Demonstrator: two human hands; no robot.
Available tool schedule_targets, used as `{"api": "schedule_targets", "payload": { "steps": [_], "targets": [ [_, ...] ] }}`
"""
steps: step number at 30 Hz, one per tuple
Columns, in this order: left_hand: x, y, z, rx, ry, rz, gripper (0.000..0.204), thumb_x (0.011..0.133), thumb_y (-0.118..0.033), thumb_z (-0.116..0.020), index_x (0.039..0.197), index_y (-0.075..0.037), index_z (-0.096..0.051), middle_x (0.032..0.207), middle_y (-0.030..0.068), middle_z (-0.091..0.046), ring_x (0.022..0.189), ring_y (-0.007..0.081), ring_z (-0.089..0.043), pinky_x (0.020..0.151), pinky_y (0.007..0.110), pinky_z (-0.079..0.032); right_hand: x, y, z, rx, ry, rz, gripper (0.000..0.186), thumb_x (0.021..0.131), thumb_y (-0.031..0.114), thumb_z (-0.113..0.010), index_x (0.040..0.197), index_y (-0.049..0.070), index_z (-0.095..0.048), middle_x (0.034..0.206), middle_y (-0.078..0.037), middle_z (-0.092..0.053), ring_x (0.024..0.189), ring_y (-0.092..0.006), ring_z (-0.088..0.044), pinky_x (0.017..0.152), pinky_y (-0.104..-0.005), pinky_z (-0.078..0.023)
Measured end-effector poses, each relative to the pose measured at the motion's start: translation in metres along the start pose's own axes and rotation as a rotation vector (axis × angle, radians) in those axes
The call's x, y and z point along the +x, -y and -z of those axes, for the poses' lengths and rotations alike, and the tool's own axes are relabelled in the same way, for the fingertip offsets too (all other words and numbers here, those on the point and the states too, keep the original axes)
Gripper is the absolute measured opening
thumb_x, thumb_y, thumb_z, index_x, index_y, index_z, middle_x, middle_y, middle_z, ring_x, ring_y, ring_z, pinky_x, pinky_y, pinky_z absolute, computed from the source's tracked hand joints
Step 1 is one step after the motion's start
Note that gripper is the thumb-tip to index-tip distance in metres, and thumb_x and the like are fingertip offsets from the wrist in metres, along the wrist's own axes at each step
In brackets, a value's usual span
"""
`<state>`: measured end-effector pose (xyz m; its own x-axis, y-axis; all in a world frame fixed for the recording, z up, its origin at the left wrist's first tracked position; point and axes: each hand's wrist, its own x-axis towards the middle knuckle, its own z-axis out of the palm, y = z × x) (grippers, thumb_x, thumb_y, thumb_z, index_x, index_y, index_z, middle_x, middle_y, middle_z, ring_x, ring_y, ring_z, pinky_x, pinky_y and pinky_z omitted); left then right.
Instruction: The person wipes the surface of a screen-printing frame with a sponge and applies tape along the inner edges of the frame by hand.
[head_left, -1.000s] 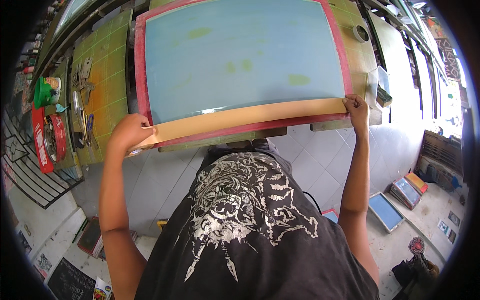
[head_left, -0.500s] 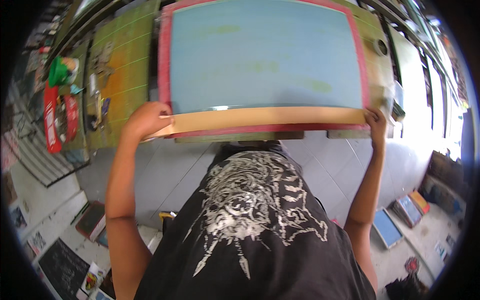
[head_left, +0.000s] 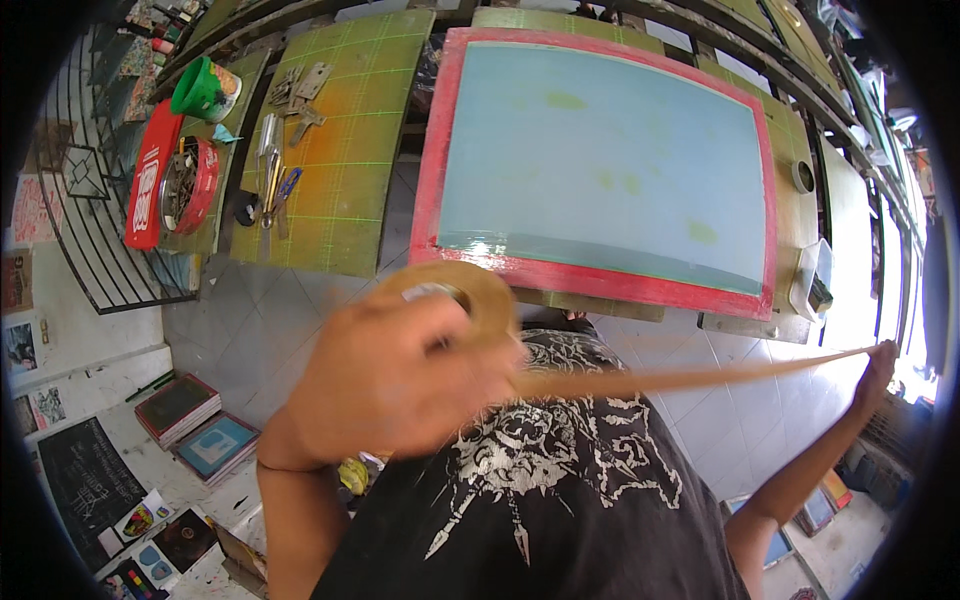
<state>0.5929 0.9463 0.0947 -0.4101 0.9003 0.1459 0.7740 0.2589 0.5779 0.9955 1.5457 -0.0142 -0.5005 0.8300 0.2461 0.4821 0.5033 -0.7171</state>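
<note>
My left hand (head_left: 385, 385) is raised close to the camera and grips a roll of brown tape (head_left: 470, 295). A long strip of tape (head_left: 700, 378) runs from the roll to my right hand (head_left: 878, 362), which pinches its free end at arm's length on the right. Beyond the strip lies a red-framed printing screen (head_left: 432, 170) with a pale blue mesh, flat on the green table (head_left: 350, 130). The strip hangs in the air in front of the screen's near edge, apart from it.
A green cup (head_left: 205, 90), a red round tin (head_left: 190, 185) and its lid, scissors and metal tools lie on the table's left board. Stacked small framed screens (head_left: 195, 425) sit on the floor at lower left. A small container (head_left: 812, 290) stands right of the screen.
The tape strip was lying along the screen's near edge under both hands. Now both hands are off the frame, the left hand has come up with the roll, and a fresh strip is stretched between them.
</note>
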Motion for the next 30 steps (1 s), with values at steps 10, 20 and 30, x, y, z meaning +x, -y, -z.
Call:
{"api": "schedule_targets", "payload": {
  "steps": [10, 20, 30],
  "targets": [
    [-0.060, -0.092, 0.049, 0.144, -0.257, -0.166, 0.034, 0.079, -0.041, -0.071, 0.109, -0.025, -0.069, 0.091, 0.0053, -0.054, 0.070, 0.0207, -0.056, 0.060, 0.036, -0.044, -0.048, 0.040, 0.167, -0.166, -0.401, 0.012, 0.035, 0.090, 0.016, -0.063, 0.120, -0.002, -0.056, 0.101, -0.007, -0.063, 0.093, -0.0142, -0.058, 0.085, -0.0286, -0.048],
    [-0.092, -0.085, 0.052, 0.095, -0.467, -0.252, 0.045, 0.076, -0.049, -0.072, 0.090, -0.010, -0.057, 0.076, 0.0082, -0.056, 0.065, 0.0232, -0.053, 0.054, 0.034, -0.039, -0.094, 0.049, 0.231, -0.211, -0.590, -0.025, 0.036, 0.089, 0.014, -0.063, 0.120, -0.001, -0.056, 0.101, -0.007, -0.062, 0.092, -0.0140, -0.058, 0.083, -0.0285, -0.048],
    [-0.111, -0.003, 0.025, -0.075, -0.868, -0.151, 0.027, 0.080, -0.026, -0.067, 0.093, -0.002, -0.070, 0.080, 0.0138, -0.063, 0.077, 0.0277, -0.059, 0.064, 0.038, -0.047, -0.088, 0.034, 0.238, -0.223, -0.620, -0.045, 0.036, 0.087, 0.013, -0.063, 0.120, -0.001, -0.056, 0.101, -0.006, -0.062, 0.090, -0.0137, -0.058, 0.082, -0.0283, -0.048]
  ]
}}
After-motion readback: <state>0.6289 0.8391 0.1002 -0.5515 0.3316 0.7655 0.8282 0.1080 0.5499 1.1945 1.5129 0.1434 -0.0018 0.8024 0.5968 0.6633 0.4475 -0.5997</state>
